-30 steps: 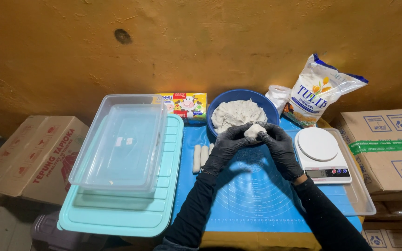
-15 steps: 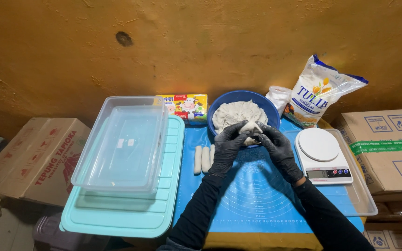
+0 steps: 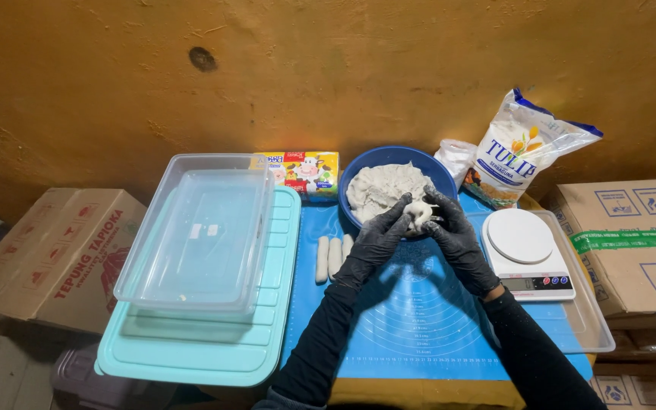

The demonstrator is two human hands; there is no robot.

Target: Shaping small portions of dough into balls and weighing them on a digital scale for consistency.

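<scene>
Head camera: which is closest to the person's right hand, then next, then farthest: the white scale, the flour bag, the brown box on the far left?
From the right hand:
1. White scale, just beside it on the right.
2. Flour bag, behind, against the wall.
3. Brown box, far left, off the mat.

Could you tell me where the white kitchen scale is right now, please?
In the head view, the white kitchen scale with a round platform sits right of the blue silicone mat, beside the right gloved hand.

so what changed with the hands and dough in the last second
Both hands, left hand and right hand, shifted slightly up toward the bowl, keeping hold of the dough lump between them. The three rolled pieces, the scale and the tubs stayed put.
</scene>
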